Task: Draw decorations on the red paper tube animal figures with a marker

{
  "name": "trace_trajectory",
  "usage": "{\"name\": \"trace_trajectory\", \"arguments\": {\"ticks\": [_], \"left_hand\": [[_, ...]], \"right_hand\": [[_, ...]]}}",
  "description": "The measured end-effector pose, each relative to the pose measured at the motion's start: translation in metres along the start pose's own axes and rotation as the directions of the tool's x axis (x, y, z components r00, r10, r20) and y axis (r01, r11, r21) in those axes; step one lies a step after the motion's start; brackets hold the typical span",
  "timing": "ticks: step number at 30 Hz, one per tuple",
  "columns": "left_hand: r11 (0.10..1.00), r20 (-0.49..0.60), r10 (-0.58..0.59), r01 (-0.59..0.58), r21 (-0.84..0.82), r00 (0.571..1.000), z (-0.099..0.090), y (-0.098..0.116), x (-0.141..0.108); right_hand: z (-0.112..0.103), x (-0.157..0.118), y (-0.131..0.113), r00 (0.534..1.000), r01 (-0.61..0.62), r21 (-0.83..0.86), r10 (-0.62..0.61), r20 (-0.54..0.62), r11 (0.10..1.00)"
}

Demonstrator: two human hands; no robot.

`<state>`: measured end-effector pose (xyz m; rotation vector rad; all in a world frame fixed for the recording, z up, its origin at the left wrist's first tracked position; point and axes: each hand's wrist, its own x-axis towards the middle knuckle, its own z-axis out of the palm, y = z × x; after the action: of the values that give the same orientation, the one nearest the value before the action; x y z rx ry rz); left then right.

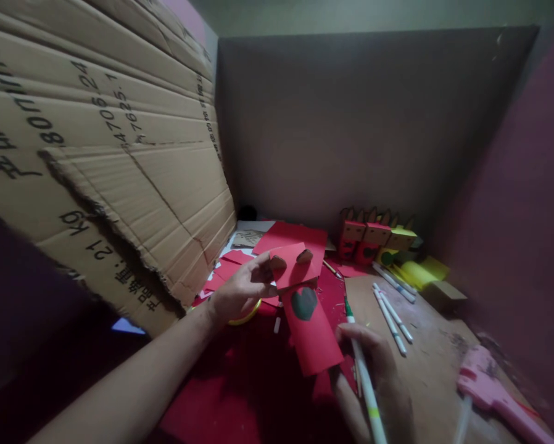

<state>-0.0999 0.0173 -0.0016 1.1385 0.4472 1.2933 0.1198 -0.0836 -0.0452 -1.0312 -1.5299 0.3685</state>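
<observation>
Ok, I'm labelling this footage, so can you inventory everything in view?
Paper figure: one, red with dark heart, between the hands
Green-tipped marker: one, white, right hand
White pens: at least four, right
Eared figures: at least three, red and yellow, back right
Glue gun: one, pink, lower right
Red paper: several pieces, behind paper figure
Yellow paper: count unclear, back right
Printed cardboard: one large piece, brown, left
Yellow ring: one, partly hidden, below left hand
Walls: grey behind, purple right
Left hand: one, at figure's head
Right hand: one, at figure's base
</observation>
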Motion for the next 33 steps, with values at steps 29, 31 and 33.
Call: {"name": "trace_trajectory", "arguments": {"ticks": [29,31,33], "left_hand": [[0.954,-0.12,-0.276,0.287,0.088,0.954,0.041,-0.035,-0.017],[0.958,-0.086,-0.275,0.28,0.055,0.958,0.045,-0.036,-0.014],[0.956,-0.045,-0.293,0.292,-0.03,0.955,0.049,-0.038,-0.011]], "right_hand": [[0.008,0.018,0.008,0.983,-0.17,0.031,0.172,-0.067,0.985],[0.007,0.019,0.008,0.978,-0.192,0.044,0.195,-0.073,0.98],[0.007,0.02,0.009,0.973,-0.209,0.07,0.215,-0.09,0.975]]}}
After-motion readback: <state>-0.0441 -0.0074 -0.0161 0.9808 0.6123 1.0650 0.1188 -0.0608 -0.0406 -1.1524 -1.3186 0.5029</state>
